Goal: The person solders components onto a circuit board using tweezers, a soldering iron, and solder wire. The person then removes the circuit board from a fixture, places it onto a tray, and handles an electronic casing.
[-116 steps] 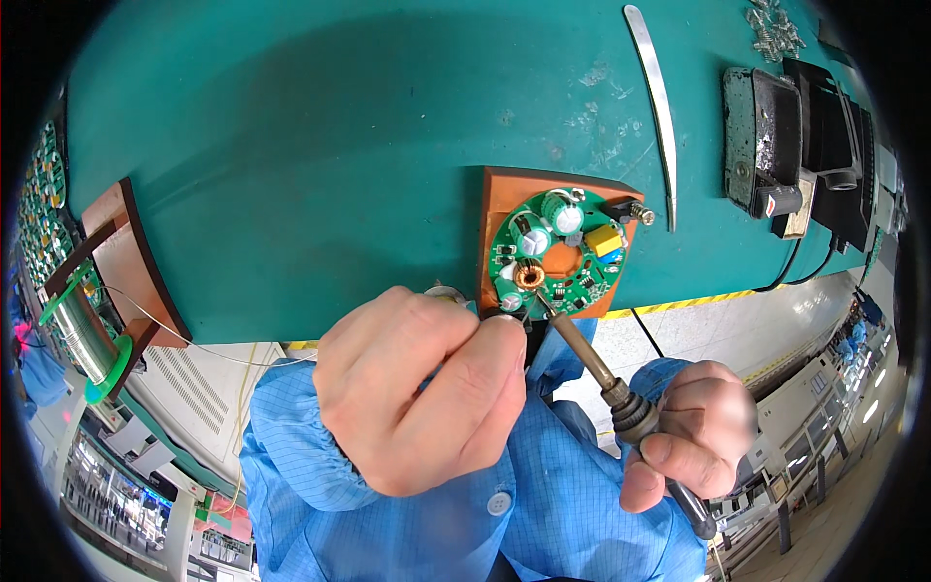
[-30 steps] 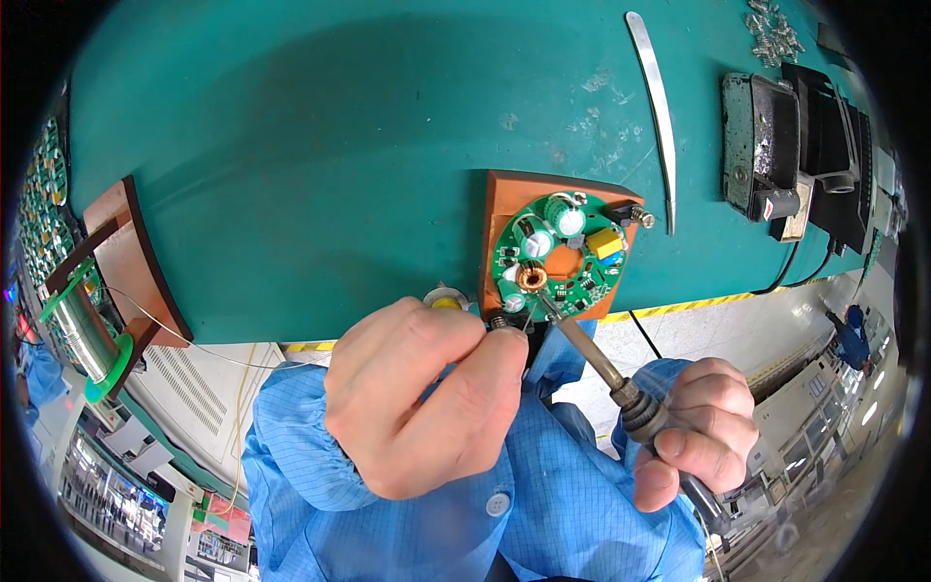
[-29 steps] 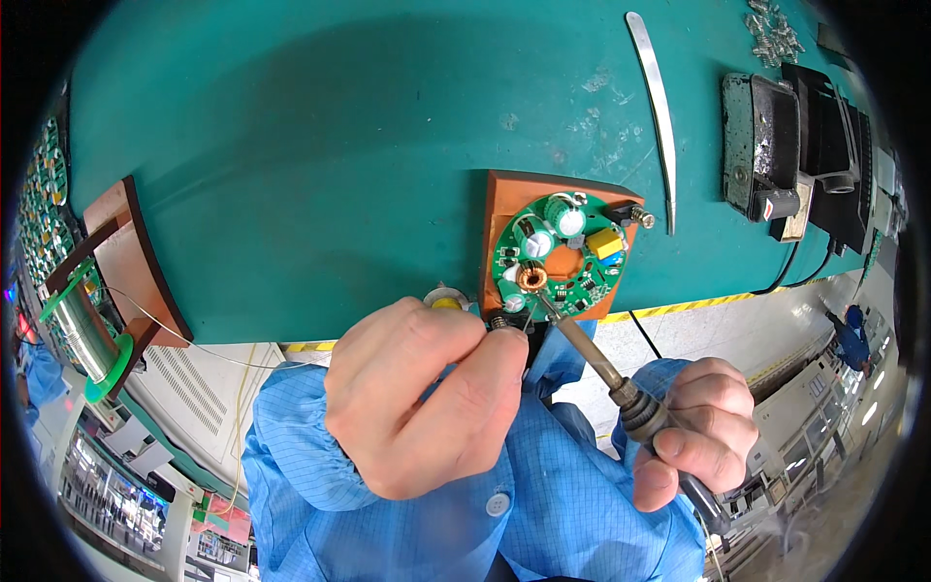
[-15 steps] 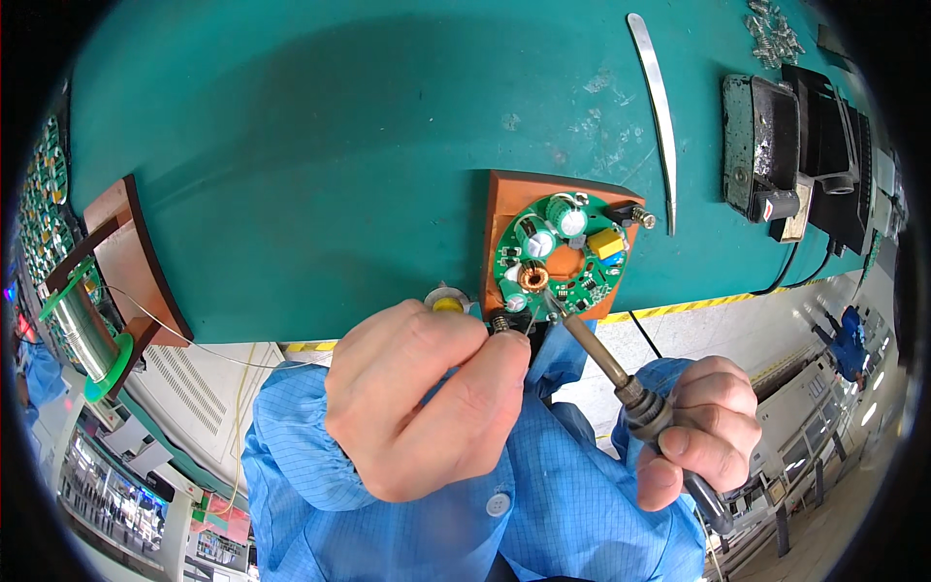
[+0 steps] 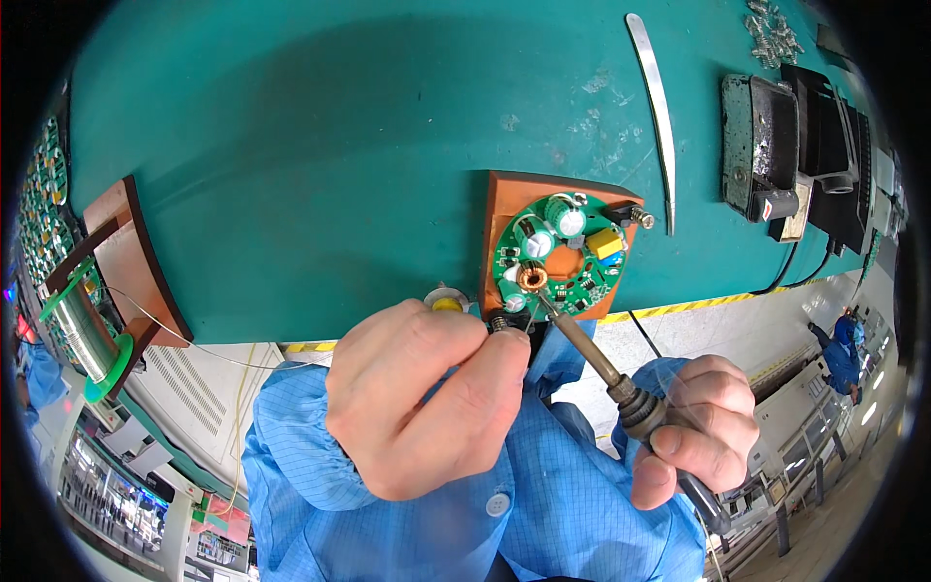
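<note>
A round green circuit board [image 5: 590,283] with capacitors and a copper-wound coil rests on a brown fixture [image 5: 501,199] near the table edge. My right hand [image 5: 700,432] is closed around a soldering iron [image 5: 593,357], whose tip meets the board's near edge just below the coil. My left hand [image 5: 422,403] is pinched at the fixture's near left corner, beside a dark spring clip. Between its fingers is the solder wire [image 5: 233,359], which trails from a spool [image 5: 82,335] at the left; a thin end shows by the iron's tip.
Metal tweezers [image 5: 656,109] lie right of the fixture. A soldering iron stand [image 5: 761,145] with a tray is farther right, below a pile of small metal parts [image 5: 773,39]. A small round yellow-centred object [image 5: 447,299] sits behind my left hand. Several boards [image 5: 44,194] stand far left.
The iron has shifted slightly left, bringing its tip closer to the coil and onto the board's near edge. My left hand stays in place.
</note>
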Motion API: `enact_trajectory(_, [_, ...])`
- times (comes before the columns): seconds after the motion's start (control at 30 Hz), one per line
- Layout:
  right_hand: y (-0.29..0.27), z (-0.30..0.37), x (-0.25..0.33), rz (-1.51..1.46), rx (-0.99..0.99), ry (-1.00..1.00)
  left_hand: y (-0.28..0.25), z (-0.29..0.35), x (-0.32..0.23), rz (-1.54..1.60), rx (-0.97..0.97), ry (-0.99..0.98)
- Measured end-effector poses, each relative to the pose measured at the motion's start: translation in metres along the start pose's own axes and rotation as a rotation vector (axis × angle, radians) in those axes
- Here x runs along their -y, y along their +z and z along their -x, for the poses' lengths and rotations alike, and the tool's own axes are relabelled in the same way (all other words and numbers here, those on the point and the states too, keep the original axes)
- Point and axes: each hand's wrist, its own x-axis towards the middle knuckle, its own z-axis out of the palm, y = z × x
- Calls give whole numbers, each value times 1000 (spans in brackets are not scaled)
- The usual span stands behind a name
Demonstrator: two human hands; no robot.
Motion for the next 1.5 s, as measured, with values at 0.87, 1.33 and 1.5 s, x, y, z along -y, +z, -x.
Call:
enact_trajectory(0.87, [-35,47,-32,501,-242,345,-7,6,-3,-5,-29,84])
enact_trajectory(1.33, [19,-14,-32,80,399,149,-12,22,-1,50,-164,-82])
enact_trajectory(1.5, [37,-3,-17,240,269,184,-14,20,0,28,-160,-107])
